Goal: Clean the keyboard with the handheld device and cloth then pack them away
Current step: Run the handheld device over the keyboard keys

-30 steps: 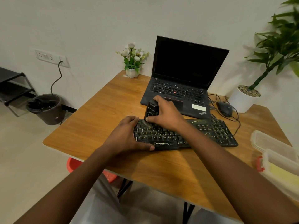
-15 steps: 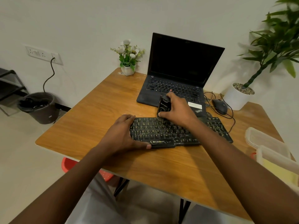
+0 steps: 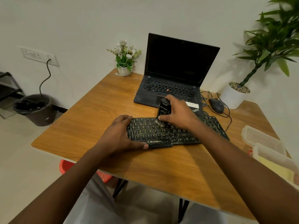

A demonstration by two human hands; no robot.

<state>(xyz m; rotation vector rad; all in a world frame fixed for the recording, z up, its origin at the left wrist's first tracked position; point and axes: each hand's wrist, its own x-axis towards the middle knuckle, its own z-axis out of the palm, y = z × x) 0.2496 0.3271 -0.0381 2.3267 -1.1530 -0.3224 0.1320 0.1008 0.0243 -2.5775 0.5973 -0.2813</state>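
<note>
Head view: two bare forearms reach forward over a wooden table point(image 3: 97, 110).
Keyboard point(image 3: 161, 135): black with yellow legends, lying flat mid-table, long side running left to right, just near of the laptop.
Left hand point(image 3: 119, 135): grips the keyboard's left end, with the thumb laid along the near edge and the fingers curled over the far left corner.
Right hand point(image 3: 179, 113): wrapped round the handheld device, with fingertips showing low on its left side.
Handheld device point(image 3: 164, 109): black and held roughly upright. Its pale bristle tip touches the far key rows, left of the keyboard's centre.
Laptop point(image 3: 174, 75): open with a dark screen, at the far side of the table.
Mouse point(image 3: 216, 105): black and wired, right of the laptop, with its cable looped beside it.
Tubs point(image 3: 262, 136): clear plastic, at the right edge of the table. The nearer one holds something yellow; I cannot tell what.
Flower pot point(image 3: 124, 62): small, with white blooms, far left of the laptop.
Large plant point(image 3: 233, 96): in a white pot at the far right corner.
Bin point(image 3: 35, 109): dark, on the floor at left, by the wall.
</note>
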